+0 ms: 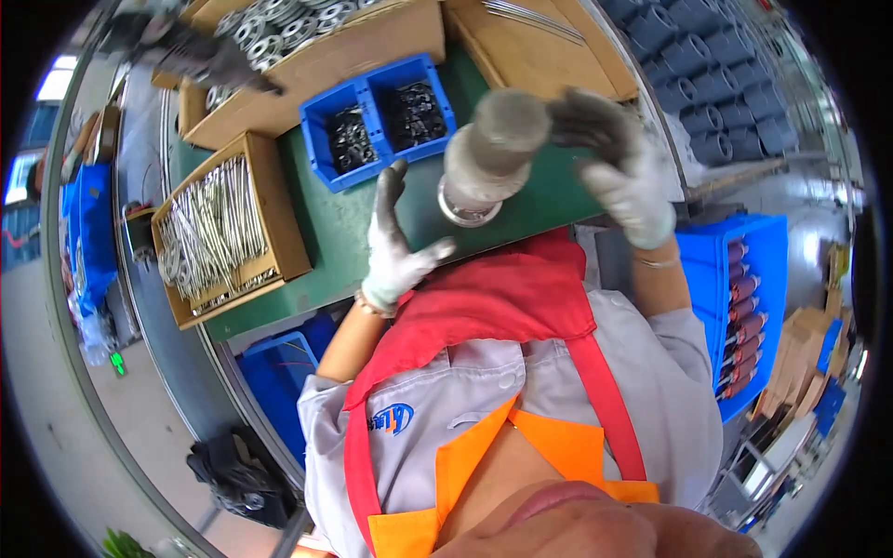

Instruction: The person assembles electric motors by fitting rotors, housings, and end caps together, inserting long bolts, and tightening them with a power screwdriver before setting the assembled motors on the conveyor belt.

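Left hand [395, 251]: white work glove, darkened at the fingers; grip spread wide, thumb well away from the fingers, nothing held; raised near the front edge of the desk, left of the cylindrical part

Right hand [614, 163]: matching white glove with darkened fingers, blurred; grip apart and loose, closed around nothing; fingertips just beside the dark upper end of the part, contact impossible to tell

Cylindrical part [493, 153]: one, grey, dark-topped over a paler, wider body, bright metal rim at the end nearest the person; on the desk between the two hands

Desk [330, 232]: green top, carrying the part and the containers

Blue two-compartment bin [339, 181]: beyond the left hand; small dark pieces [414, 116] in both compartments

Cardboard box [290, 228] at left: slim metal rods [209, 223], heaped lengthwise

Longer carton [344, 56] at back: metal discs [288, 28] with central holes, piled up

Shallow carton [549, 60] at back right: a few thin rods [535, 20]

Grey cylinders [712, 79]: stacked in rows, far right

Blue crate [772, 270]: right of the person, holding reddish-brown cylindrical pieces [744, 307] in line

Dark tool [186, 56]: upper left, blurred, pointed end toward the bin
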`<state>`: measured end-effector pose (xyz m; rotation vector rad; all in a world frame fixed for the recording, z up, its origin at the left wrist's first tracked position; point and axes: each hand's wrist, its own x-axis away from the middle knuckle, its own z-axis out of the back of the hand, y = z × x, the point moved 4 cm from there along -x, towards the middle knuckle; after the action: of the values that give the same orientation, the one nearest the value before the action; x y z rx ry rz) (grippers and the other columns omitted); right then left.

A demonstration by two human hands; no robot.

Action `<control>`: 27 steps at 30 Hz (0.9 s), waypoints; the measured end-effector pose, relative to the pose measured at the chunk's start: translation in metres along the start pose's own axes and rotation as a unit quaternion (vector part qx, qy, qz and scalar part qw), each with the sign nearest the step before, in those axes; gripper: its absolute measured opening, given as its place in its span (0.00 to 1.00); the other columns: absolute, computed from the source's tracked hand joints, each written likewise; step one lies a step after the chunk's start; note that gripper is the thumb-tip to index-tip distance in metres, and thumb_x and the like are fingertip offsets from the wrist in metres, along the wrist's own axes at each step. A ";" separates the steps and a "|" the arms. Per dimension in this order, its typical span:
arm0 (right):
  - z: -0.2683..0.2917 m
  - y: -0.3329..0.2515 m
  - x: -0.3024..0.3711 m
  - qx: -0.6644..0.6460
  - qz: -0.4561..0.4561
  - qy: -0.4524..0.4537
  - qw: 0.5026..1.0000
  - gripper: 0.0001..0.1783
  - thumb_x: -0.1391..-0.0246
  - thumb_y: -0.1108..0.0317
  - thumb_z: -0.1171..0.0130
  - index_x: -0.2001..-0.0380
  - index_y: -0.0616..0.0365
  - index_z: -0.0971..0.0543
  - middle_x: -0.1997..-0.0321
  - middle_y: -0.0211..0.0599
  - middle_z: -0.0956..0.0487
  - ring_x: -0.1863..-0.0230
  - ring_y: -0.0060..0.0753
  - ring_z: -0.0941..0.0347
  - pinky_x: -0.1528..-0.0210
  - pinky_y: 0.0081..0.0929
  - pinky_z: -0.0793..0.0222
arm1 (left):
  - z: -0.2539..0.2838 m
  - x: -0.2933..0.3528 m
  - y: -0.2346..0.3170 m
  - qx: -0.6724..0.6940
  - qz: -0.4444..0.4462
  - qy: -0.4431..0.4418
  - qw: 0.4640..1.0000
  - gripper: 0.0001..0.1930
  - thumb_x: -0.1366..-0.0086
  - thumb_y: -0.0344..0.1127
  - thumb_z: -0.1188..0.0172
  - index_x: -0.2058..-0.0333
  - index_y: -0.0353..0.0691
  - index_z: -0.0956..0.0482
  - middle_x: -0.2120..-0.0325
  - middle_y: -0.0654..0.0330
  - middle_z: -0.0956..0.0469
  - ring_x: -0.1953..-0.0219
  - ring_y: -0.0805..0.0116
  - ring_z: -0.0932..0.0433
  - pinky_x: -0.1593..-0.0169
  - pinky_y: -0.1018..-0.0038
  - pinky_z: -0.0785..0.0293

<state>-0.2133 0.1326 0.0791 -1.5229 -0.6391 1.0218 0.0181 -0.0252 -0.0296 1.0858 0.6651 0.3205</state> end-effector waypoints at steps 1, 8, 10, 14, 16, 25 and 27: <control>-0.012 0.004 -0.002 0.038 0.056 -0.030 0.997 0.41 0.54 0.60 0.30 0.39 0.64 0.35 0.41 0.43 0.27 0.42 0.35 0.29 0.39 0.33 0.34 | -0.019 -0.003 -0.007 0.021 0.016 -0.017 1.000 0.61 0.55 0.51 0.24 0.32 0.34 0.57 0.35 0.41 0.45 0.33 0.47 0.43 0.33 0.56 0.47; -0.061 0.011 -0.013 0.078 0.117 -0.157 0.978 0.48 0.55 0.46 0.31 0.38 0.63 0.38 0.43 0.55 0.28 0.41 0.52 0.30 0.40 0.40 0.35 | -0.010 0.047 -0.102 -0.019 0.219 -0.119 0.968 0.45 0.55 0.35 0.24 0.42 0.31 0.42 0.45 0.48 0.33 0.51 0.61 0.27 0.50 0.66 0.28; -0.027 0.003 0.000 0.189 0.236 -0.068 0.951 0.55 0.58 0.31 0.38 0.38 0.64 0.38 0.39 0.54 0.32 0.38 0.52 0.34 0.38 0.42 0.37 | -0.025 0.026 -0.065 -0.016 0.082 -0.056 0.995 0.45 0.49 0.40 0.27 0.40 0.30 0.46 0.43 0.47 0.36 0.50 0.61 0.28 0.48 0.65 0.31; 0.113 -0.059 0.054 0.427 0.114 0.140 0.886 0.36 0.49 0.53 0.36 0.42 0.61 0.31 0.40 0.48 0.28 0.41 0.44 0.30 0.38 0.39 0.35 | -0.013 0.035 -0.034 -0.046 0.001 0.044 0.998 0.56 0.50 0.49 0.27 0.35 0.26 0.55 0.37 0.41 0.44 0.37 0.49 0.41 0.34 0.55 0.51; 0.209 -0.074 0.107 0.473 0.070 0.332 0.813 0.21 0.44 0.57 0.43 0.49 0.54 0.23 0.53 0.43 0.19 0.51 0.37 0.24 0.46 0.33 0.30 | -0.011 0.042 -0.041 -0.062 0.020 0.080 0.995 0.48 0.47 0.46 0.29 0.37 0.27 0.48 0.41 0.42 0.37 0.40 0.50 0.37 0.35 0.55 0.47; 0.344 -0.090 0.089 0.474 0.045 0.401 0.783 0.14 0.40 0.69 0.46 0.55 0.64 0.21 0.63 0.32 0.19 0.59 0.22 0.25 0.54 0.24 0.29 | -0.003 0.088 -0.087 -0.051 0.210 -0.020 0.976 0.07 0.43 0.26 0.37 0.66 0.35 0.24 0.73 0.59 0.25 0.70 0.71 0.28 0.60 0.74 0.30; 0.337 -0.049 0.023 0.473 -0.066 0.312 0.821 0.13 0.42 0.68 0.45 0.55 0.61 0.22 0.62 0.38 0.19 0.61 0.27 0.25 0.55 0.28 0.29 | -0.009 0.090 -0.077 -0.069 0.217 -0.020 0.973 0.06 0.41 0.25 0.39 0.64 0.33 0.23 0.68 0.57 0.24 0.66 0.71 0.26 0.57 0.74 0.29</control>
<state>-0.4885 0.3289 0.1259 -0.7964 0.2408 0.5122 0.0750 -0.0036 -0.1318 1.0953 0.3565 0.7096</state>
